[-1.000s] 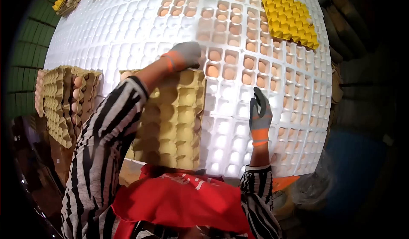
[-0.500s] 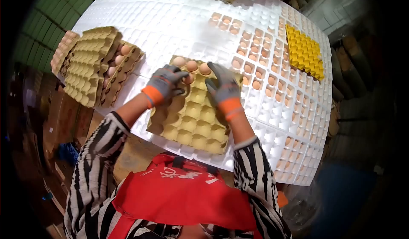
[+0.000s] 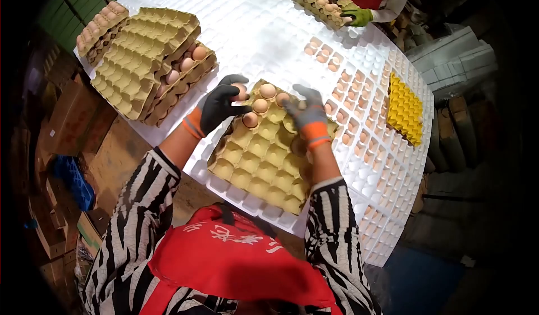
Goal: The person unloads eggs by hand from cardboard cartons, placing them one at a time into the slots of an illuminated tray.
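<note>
Pulp tray [image 3: 255, 161] lies right of the egg [image 3: 241, 92] your left grip [image 3: 217, 105] pinches; right grip [image 3: 310, 113] blurred, hold unclear.

Eggs [image 3: 260, 106] crowd the far corner of the tray [image 3: 258, 146] between the left hand [image 3: 217, 106] and right hand [image 3: 309, 113]; the near cells [image 3: 269, 171] are open from above. The brown stack [image 3: 126, 71] blocks the left, the yellow stack [image 3: 405, 110] the right, while low foam [image 3: 252, 46] leaves passage up to the far tray [image 3: 314, 12].
</note>
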The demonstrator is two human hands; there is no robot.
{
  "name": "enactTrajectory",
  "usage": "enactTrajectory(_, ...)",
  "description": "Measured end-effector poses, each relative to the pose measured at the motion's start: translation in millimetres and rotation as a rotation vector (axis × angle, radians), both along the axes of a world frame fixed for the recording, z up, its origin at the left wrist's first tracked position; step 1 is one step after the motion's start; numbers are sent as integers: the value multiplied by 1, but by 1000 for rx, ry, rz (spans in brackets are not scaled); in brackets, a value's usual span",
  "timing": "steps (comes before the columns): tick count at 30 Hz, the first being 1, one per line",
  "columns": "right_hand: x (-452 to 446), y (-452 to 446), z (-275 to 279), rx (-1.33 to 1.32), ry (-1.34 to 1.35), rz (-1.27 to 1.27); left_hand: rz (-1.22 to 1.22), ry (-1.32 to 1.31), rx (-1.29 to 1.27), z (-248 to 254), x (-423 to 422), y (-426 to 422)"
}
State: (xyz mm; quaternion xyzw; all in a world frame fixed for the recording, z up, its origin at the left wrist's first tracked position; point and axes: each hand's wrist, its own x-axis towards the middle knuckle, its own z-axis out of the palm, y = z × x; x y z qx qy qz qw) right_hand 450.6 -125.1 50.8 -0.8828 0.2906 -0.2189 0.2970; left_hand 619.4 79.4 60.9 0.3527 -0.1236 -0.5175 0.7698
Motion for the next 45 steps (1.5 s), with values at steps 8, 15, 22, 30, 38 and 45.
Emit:
enactTrajectory(8,-3,-7,11,1186,-614,-17,-384,-2070,633,-7,-31,-13)
enactTrajectory(15,61,-18,28,-352,384,481,32,-958,449,-17,1,-2)
enactTrajectory(22,28,-6,38,18,22,157,-88,-1801,611,0,-6,-42)
enactTrajectory(30,-209,26,-3,878,-340,-508,-257,-2146,566,-8,2,-62)
enactTrajectory(38,-338,-51,-39,-61,110,-685,-166,-1753,193,56,-143,-136)
enactTrajectory(45,-327,-105,-69,44,218,-573,-587,-2098,605,-47,-315,-264)
